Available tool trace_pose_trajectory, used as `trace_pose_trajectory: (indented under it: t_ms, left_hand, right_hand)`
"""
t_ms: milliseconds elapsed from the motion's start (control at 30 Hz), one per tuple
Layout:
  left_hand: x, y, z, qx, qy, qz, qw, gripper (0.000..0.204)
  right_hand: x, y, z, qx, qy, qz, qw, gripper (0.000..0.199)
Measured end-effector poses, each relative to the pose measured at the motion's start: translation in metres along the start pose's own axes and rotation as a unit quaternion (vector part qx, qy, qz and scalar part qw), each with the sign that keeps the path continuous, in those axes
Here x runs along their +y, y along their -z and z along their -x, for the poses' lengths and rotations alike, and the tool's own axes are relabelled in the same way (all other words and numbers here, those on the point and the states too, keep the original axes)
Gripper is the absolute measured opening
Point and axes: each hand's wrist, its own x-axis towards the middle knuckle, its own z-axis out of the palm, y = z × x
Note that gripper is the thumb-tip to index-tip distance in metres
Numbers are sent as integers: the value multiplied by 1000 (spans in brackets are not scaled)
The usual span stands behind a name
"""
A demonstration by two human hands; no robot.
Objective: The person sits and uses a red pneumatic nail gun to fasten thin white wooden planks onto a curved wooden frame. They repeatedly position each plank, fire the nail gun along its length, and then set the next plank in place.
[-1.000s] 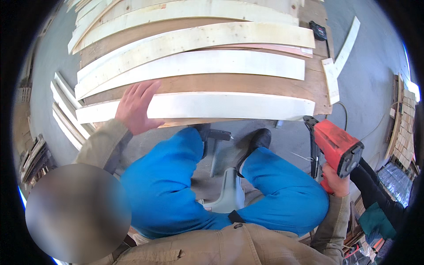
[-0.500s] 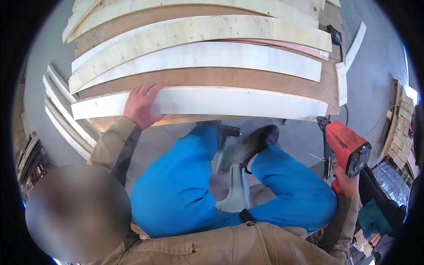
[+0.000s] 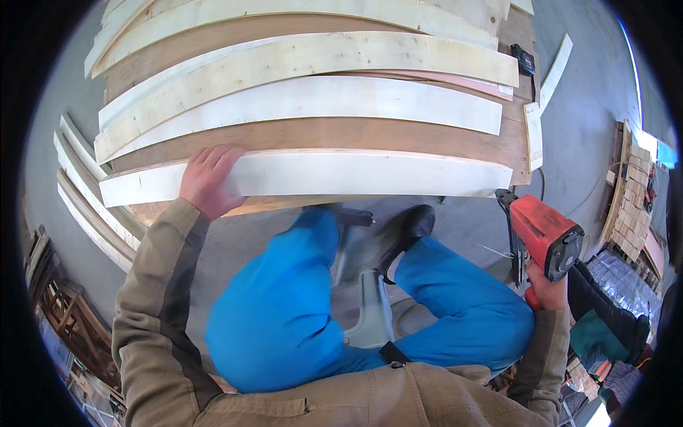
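Note:
A long, pale wooden board [image 3: 356, 173] lies along the near edge of a brown wooden worktop [image 3: 356, 132]. Near its left end, my left hand [image 3: 210, 181] is closed on it, fingers over the far edge and thumb at the near side. My right hand [image 3: 548, 285] is wrapped round the handle of a red and black nail gun [image 3: 542, 229]. The tool's nose is at the near right corner of that board; whether it touches the wood, I cannot tell.
Several curved pale boards [image 3: 306, 64] lie across the worktop farther back. A black tape measure [image 3: 523, 60] sits at its right edge. On the floor are loose strips [image 3: 89, 192] at left and stacked wood blocks [image 3: 629, 199] at right. A second tool [image 3: 352, 215] shows near my feet.
The whole view has shifted, so the scene appears slightly farther left and lower. Both hands keep their holds, and the nail gun's nose stays at the board's right corner.

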Motion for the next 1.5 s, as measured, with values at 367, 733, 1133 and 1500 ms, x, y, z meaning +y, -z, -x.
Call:
trace_pose_trajectory:
  t_ms: [367, 733, 1133, 1500]
  left_hand:
    - [-4, -5, 2, 42, -15, 14, 999, 73]
    - [-4, -8, 4, 18, 32, 22, 999, 68]
    - [-5, -10, 10, 59, 23, 42, 997, 69]
    - [-12, -16, 13, 69, 4, 52, 996, 74]
  right_hand:
    - [-58, -7, 9, 50, 33, 6, 998, 33]
    - [-197, -87, -33, -171, 153, -120, 966, 63]
    - [-284, -178, -56, -150, 196, -192, 950, 63]
    - [-305, -186, -50, -144, 161, -213, 953, 67]
